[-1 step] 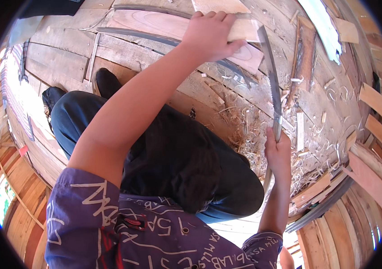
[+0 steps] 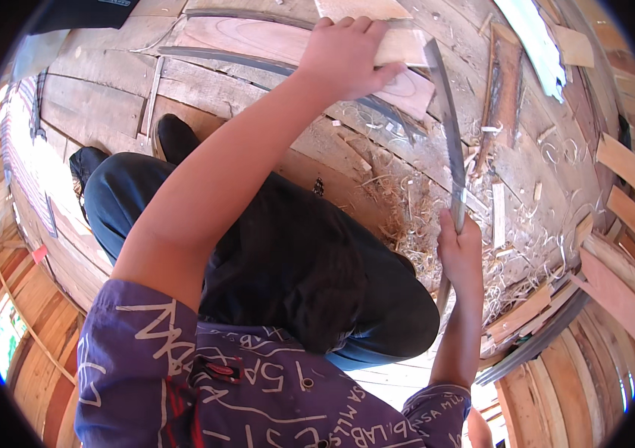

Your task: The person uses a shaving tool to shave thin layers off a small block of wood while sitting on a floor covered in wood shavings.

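My left hand (image 2: 343,56) presses down on a pale piece of wood (image 2: 405,46), its fingers over the far edge and the thumb stretched along the near side. Under and beside it lies a longer pinkish board (image 2: 246,37) with curved grain. My right hand (image 2: 461,243) is closed round the long handle of a knife (image 2: 449,123) with a narrow dark blade. The blade points away from me and crosses just off the right end of the pale piece; whether it touches the wood I cannot tell. Part of the handle runs back beneath my right forearm.
Curled shavings (image 2: 422,224) litter the plank floor by my right hand. A rough bark-edged slab (image 2: 504,89) lies beyond the knife. Several boards (image 2: 620,287) stand at the right. Dark strips (image 2: 220,54) flank the pinkish board. My bent legs (image 2: 280,261) fill the middle.
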`<action>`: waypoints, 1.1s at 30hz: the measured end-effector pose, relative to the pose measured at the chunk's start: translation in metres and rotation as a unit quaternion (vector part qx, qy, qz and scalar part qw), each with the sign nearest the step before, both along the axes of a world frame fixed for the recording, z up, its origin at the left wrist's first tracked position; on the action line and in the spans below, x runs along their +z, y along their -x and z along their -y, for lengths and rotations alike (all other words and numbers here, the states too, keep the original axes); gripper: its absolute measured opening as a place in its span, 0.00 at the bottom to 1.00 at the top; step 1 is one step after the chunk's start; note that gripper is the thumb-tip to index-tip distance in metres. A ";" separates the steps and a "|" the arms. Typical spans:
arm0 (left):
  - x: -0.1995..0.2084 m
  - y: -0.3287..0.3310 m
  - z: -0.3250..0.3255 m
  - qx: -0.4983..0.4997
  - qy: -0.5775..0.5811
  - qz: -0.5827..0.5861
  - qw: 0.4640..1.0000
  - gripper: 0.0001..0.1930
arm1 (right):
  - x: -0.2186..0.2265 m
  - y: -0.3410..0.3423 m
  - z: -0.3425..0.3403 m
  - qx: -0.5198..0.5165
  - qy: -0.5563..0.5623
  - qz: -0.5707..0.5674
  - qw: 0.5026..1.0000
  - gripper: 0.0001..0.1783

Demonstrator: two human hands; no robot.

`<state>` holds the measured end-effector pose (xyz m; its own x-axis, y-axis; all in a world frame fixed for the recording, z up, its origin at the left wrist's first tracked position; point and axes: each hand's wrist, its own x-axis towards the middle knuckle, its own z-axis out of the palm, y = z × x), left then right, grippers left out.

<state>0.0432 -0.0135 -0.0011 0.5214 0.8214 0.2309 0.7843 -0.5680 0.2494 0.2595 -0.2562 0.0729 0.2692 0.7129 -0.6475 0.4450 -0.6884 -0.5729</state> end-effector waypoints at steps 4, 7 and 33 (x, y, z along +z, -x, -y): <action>0.003 -0.008 -0.002 0.006 0.064 -0.016 0.998 0.32 | -0.026 -0.005 -0.021 0.012 -0.011 0.019 1.000 0.21; 0.004 -0.015 -0.005 0.007 0.063 -0.022 0.998 0.32 | -0.042 -0.006 -0.053 0.008 -0.030 0.005 1.000 0.21; 0.003 -0.006 0.001 0.001 0.057 -0.013 0.998 0.32 | -0.026 0.007 -0.092 0.022 -0.004 -0.002 1.000 0.22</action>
